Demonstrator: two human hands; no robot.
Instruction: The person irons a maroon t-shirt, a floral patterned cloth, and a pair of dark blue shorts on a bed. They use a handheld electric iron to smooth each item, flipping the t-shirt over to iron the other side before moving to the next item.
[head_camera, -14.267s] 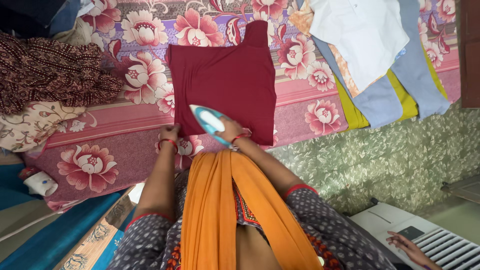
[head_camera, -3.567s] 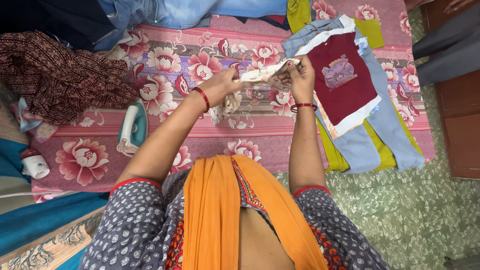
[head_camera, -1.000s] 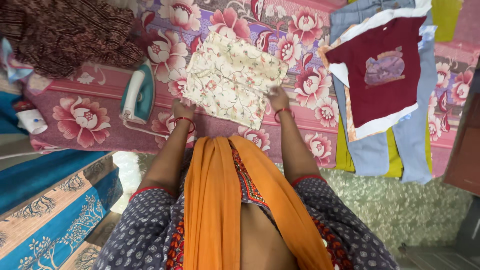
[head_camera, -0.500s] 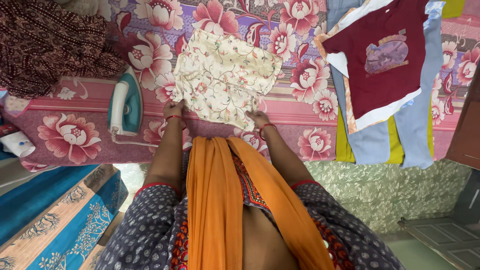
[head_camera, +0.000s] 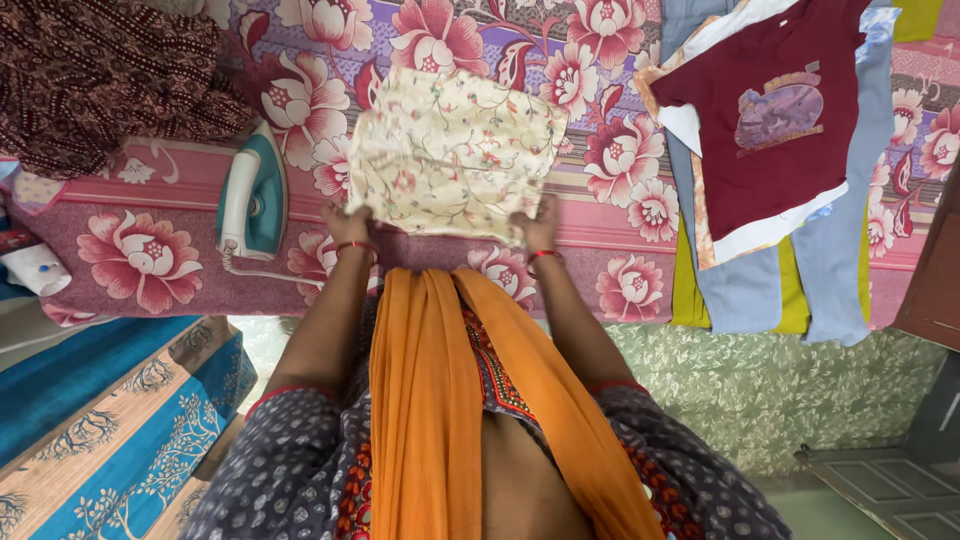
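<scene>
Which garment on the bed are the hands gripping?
The cream floral garment, pinched at its near corners by the left hand and right hand; the others lie untouched.

— What's the cloth (head_camera: 455, 150) like?
— Cream, printed with small flowers and green vines, roughly square.
— And where does it lie?
— Upper middle of the frame, spread on the bed, near edge lifted slightly and a bit rumpled.

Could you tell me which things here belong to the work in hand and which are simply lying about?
In hand: cream floral garment, held at its near edge by the left hand and right hand; iron beside it.

Lying about: maroon T-shirt on stacked clothes; dark patterned cloth; floral bedsheet.
</scene>
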